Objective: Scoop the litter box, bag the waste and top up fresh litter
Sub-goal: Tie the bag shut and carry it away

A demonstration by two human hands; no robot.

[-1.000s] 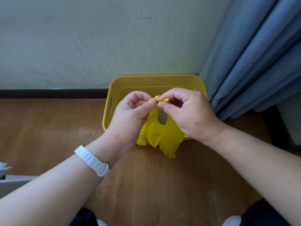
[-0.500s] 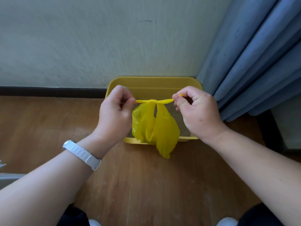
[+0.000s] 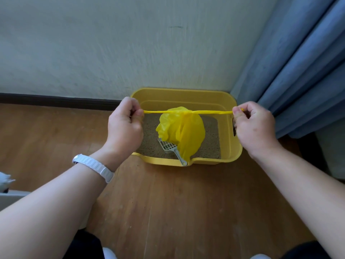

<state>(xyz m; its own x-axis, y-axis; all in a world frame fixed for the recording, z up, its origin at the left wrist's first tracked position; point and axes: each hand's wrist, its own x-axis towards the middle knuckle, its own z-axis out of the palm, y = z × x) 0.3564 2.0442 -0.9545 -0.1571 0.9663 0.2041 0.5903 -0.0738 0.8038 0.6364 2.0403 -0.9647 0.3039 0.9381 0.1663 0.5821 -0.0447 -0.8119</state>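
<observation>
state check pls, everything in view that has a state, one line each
yellow bag: tied shut, hanging over the box, handles pulled taut sideways
left hand: pinched on the left handle
right hand: pinched on the right handle
litter box: uncovered, litter inside, on the floor by the wall
scoop: lying in the litter, handle on the front rim
curtain: hanging, bunched at the right

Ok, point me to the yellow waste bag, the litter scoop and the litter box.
yellow waste bag [image 3: 183,131], head view, middle of the bag's bulging body.
litter scoop [image 3: 169,146], head view, slotted grey head lying on the litter.
litter box [image 3: 226,135], head view, inner right wall.
</observation>
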